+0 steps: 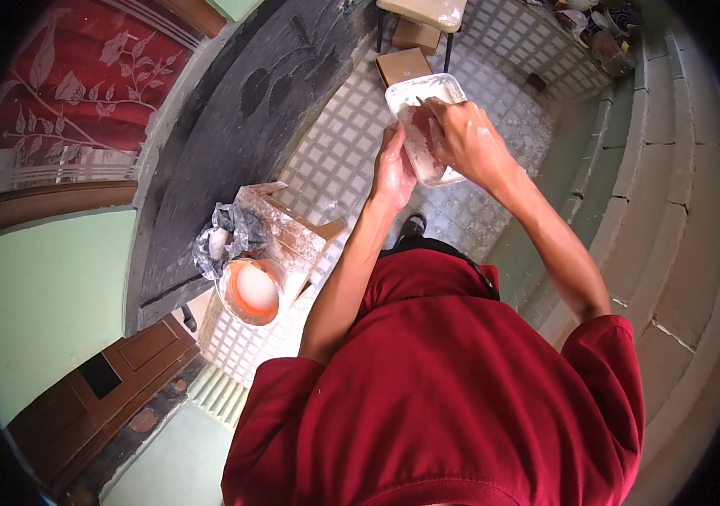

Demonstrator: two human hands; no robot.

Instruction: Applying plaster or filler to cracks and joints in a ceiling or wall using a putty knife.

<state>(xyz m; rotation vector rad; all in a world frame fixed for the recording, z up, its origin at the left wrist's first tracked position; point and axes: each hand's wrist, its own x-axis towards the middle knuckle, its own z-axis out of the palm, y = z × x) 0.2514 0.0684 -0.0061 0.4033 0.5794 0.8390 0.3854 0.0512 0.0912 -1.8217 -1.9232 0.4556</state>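
In the head view, a white rectangular tub is at the upper centre of the frame, tilted, with white material smeared inside and a reddish patch showing within it. The left hand grips the tub along its left side, thumb against the wall. The right hand reaches over the tub from the right, fingers bent down into it; whether they are closed on anything I cannot tell.

At the left of centre, a bucket with an orange inside and white contents sits just beside a crumpled plastic bag and a white-spattered wooden stand. Beyond the tub, near the top edge, a cardboard box rests on the tiled floor near a chair.
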